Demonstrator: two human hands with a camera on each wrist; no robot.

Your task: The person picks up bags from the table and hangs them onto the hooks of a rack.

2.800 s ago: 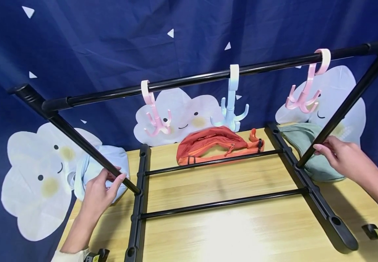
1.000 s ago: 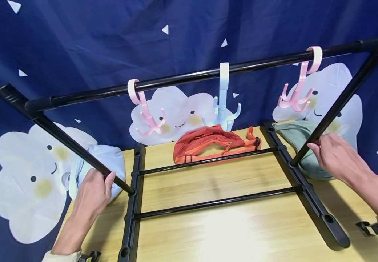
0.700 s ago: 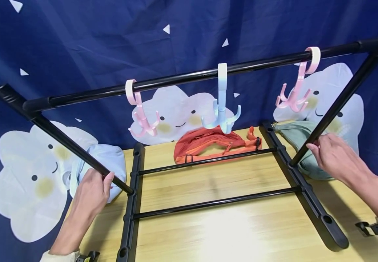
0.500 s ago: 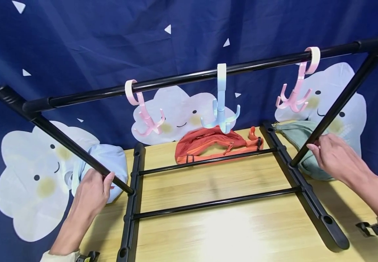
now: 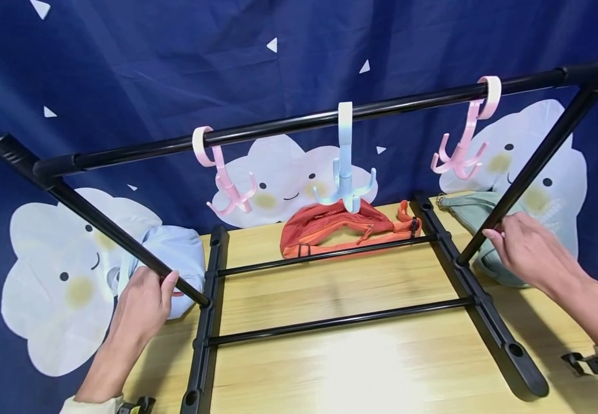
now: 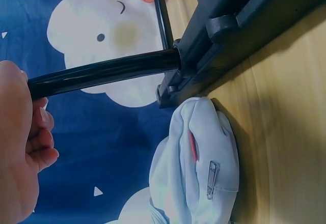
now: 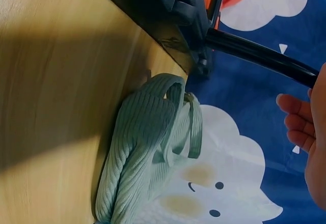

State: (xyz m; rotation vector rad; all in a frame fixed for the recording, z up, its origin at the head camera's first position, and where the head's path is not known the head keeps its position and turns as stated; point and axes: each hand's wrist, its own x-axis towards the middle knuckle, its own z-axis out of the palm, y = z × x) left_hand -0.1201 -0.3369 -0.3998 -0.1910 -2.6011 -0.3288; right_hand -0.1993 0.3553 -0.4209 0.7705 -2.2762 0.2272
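Gripping the black metal garment rack [image 5: 325, 118] at both slanted side posts: left hand [image 5: 141, 302] is wrapped round the left post low down, just above its socket in the base; right hand [image 5: 524, 250] sits at the right post with fingers only loosely curled beside it, so I can't tell if it actually clamps the tube. Symmetric hold on both uprights looks like steadying the frame on the light wooden tabletop [image 5: 361, 368].

Top rail carries three plastic multi-prong hooks, empty: pink [image 5: 223, 178] left, pale blue [image 5: 344, 172] middle, pink [image 5: 462, 152] right. Bags lie flat: orange fabric waist bag [image 5: 345, 227] far centre behind the base's far crossbar, light blue fabric bag [image 5: 175, 256] outside the left base rail, sage green ribbed bag [image 5: 472, 210] outside the right rail.

Left wrist view adds the post's socket joint and the light blue bag's zipper pull and red tab, hidden from the head view. Right wrist view shows the green bag's ribbed knit and looped strap, and the right fingers off the tube on that side.
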